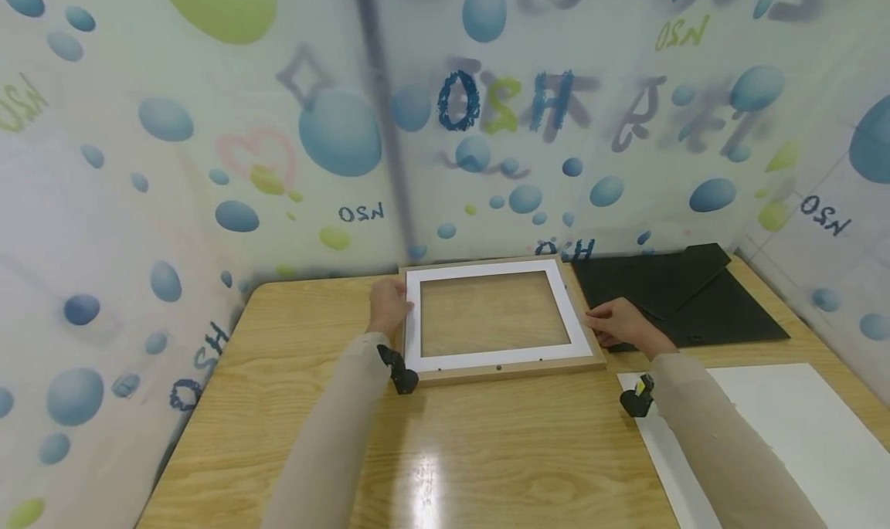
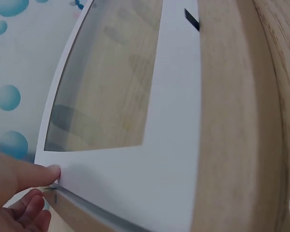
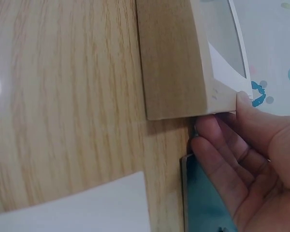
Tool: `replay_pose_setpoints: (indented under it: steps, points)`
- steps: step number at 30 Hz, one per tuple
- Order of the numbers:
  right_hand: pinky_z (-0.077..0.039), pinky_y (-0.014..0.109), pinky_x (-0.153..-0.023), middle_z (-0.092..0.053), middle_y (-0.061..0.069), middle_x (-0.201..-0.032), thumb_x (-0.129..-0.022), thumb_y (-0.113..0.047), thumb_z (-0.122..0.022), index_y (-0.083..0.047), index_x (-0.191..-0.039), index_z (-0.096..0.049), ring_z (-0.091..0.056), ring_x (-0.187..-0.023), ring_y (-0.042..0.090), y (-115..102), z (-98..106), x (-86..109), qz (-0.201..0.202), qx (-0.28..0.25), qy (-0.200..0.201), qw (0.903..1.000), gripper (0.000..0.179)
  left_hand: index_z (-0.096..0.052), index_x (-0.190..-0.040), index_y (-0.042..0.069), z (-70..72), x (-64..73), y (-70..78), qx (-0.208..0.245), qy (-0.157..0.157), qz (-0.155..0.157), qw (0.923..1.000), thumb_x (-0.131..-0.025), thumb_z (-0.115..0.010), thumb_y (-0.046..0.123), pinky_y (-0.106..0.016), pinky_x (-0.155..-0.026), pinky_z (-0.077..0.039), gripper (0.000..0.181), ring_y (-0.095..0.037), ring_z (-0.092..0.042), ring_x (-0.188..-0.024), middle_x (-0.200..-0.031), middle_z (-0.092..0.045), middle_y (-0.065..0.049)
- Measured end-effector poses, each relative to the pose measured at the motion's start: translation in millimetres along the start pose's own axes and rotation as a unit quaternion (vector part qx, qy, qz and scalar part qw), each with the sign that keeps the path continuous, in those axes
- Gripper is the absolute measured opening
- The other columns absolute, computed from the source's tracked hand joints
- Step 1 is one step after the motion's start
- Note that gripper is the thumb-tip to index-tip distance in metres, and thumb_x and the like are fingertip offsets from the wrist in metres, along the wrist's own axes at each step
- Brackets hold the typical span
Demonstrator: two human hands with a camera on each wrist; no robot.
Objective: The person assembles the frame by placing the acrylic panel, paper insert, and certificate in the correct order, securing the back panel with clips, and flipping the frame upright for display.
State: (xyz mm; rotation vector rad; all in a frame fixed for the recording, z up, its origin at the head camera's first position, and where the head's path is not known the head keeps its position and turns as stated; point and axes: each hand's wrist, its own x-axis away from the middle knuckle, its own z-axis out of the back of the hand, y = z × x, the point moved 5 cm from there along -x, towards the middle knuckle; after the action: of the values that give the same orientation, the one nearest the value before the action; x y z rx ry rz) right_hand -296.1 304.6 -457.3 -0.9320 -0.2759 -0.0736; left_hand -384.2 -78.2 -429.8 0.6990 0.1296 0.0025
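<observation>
A light wooden picture frame (image 1: 487,371) lies on the table near the wall, with a white mat (image 1: 414,320) set inside it. Through the mat's rectangular opening the wood grain shows, with reflections on a clear pane (image 2: 106,96). At the frame's left side is my left hand (image 1: 388,306); its thumb (image 2: 38,175) rests on the mat's edge, the other fingers curl beside the frame. My right hand (image 1: 621,324) holds the right side, thumb on the upper edge and fingers curled against the outer side. A small dark tab (image 2: 192,20) sticks out over the mat.
A dark green-black folder (image 1: 723,305) with a flap lies right of the frame, partly behind my right hand. Nearer, a white sheet (image 1: 799,405) lies under my right forearm. A patterned curtain (image 1: 334,228) hangs behind the wooden table (image 1: 292,405).
</observation>
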Motion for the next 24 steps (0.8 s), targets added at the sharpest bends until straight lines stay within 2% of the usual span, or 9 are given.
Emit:
replay_pose_setpoints:
  steps: [5, 6, 8, 10, 12, 13, 16, 19, 24]
  points:
    - [-0.054, 0.033, -0.067, -0.062, 0.014, -0.089, -0.094, -0.014, -0.056, 0.016, -0.116, -0.054, -0.059, -0.068, 0.014, 1.1, 0.9, 2.2, -0.004, -0.001, 0.001, 1.0000, 0.038, -0.067, -0.103, -0.008, -5.1, -6.3, 10.6, -0.048, -0.033, -0.055, 0.9968, -0.072, -0.058, -0.012, -0.044, -0.087, -0.046, 0.032, -0.034, -0.058, -0.104, -0.107, -0.064, -0.020]
    - [-0.054, 0.033, -0.068, -0.062, 0.014, -0.089, -0.094, -0.015, -0.056, 0.016, -0.116, -0.054, -0.059, -0.068, 0.014, 1.1, 0.9, 2.6, -0.006, -0.001, 0.001, 1.0000, 0.038, -0.069, -0.101, -0.005, -13.1, -15.8, 3.0, -0.047, -0.026, -0.076, 0.9957, -0.071, -0.056, -0.010, -0.039, -0.085, -0.047, 0.033, -0.031, -0.060, -0.100, -0.104, -0.066, -0.017]
    - [-0.054, 0.034, -0.068, -0.062, 0.015, -0.091, -0.094, -0.015, -0.056, 0.016, -0.117, -0.053, -0.060, -0.069, 0.014, 1.0, 0.5, 3.5, -0.008, -0.002, 0.000, 1.0000, 0.038, -0.067, -0.108, -0.001, -33.2, -37.5, -14.4, -0.056, -0.051, -0.064, 0.9950, -0.074, -0.055, -0.008, -0.038, -0.090, -0.044, 0.036, -0.031, -0.056, -0.107, -0.111, -0.064, -0.015]
    - [-0.054, 0.035, -0.069, -0.062, 0.017, -0.094, -0.094, -0.014, -0.055, 0.017, -0.118, -0.052, -0.061, -0.070, 0.014, 0.4, 0.1, 4.5, -0.007, -0.002, -0.002, 1.0000, 0.039, -0.066, -0.111, 0.002, -65.5, -70.9, -43.0, -0.074, -0.057, -0.079, 0.9926, -0.073, -0.058, -0.005, -0.038, -0.092, -0.042, 0.040, -0.034, -0.053, -0.109, -0.113, -0.062, -0.015]
    - [-0.054, 0.035, -0.070, -0.062, 0.018, -0.095, -0.094, -0.014, -0.055, 0.016, -0.118, -0.052, -0.061, -0.070, 0.015, 0.2, -0.2, 5.3, -0.008, -0.003, -0.001, 1.0000, 0.039, -0.067, -0.109, 0.004, -105.9, -112.4, -81.6, -0.087, -0.041, -0.119, 0.9882, -0.070, -0.059, -0.001, -0.042, -0.090, -0.040, 0.040, -0.037, -0.051, -0.106, -0.111, -0.062, -0.015]
    - [-0.054, 0.035, -0.070, -0.062, 0.018, -0.096, -0.094, -0.014, -0.055, 0.016, -0.118, -0.053, -0.061, -0.070, 0.014, 0.0, -0.4, 5.7, -0.008, -0.003, -0.001, 1.0000, 0.038, -0.066, -0.113, 0.007, -120.5, -127.1, -95.4, -0.089, -0.056, -0.127, 0.9863, -0.074, -0.061, 0.003, -0.047, -0.095, -0.035, 0.040, -0.038, -0.047, -0.112, -0.116, -0.060, -0.014]
    - [-0.054, 0.034, -0.068, -0.063, 0.017, -0.094, -0.094, -0.013, -0.055, 0.016, -0.118, -0.053, -0.061, -0.069, 0.014, -0.6, -0.8, 6.4, -0.006, 0.000, 0.002, 1.0000, 0.038, -0.068, -0.109, 0.011, -143.5, -147.5, -109.9, -0.111, -0.022, -0.207, 0.9718, -0.071, -0.057, 0.008, -0.051, -0.088, -0.035, 0.039, -0.037, -0.049, -0.105, -0.109, -0.064, -0.008]
    - [-0.054, 0.033, -0.065, -0.064, 0.014, -0.089, -0.094, -0.013, -0.056, 0.015, -0.117, -0.054, -0.060, -0.066, 0.013, -0.8, -1.1, 6.1, -0.008, 0.001, 0.007, 0.9999, 0.037, -0.065, -0.115, 0.011, -122.7, -122.9, -70.7, -0.134, -0.064, -0.200, 0.9685, -0.077, -0.056, 0.009, -0.054, -0.092, -0.032, 0.039, -0.037, -0.048, -0.110, -0.114, -0.063, -0.007]
    - [-0.054, 0.032, -0.063, -0.063, 0.013, -0.086, -0.093, -0.013, -0.057, 0.015, -0.117, -0.054, -0.060, -0.065, 0.012, -1.7, -2.1, 6.6, -0.004, 0.002, 0.011, 0.9999, 0.038, -0.058, -0.123, 0.002, -52.2, -38.5, 27.3, -0.114, -0.142, -0.123, 0.9756, -0.083, -0.054, -0.002, -0.049, -0.098, -0.032, 0.041, -0.039, -0.040, -0.117, -0.124, -0.054, -0.019]
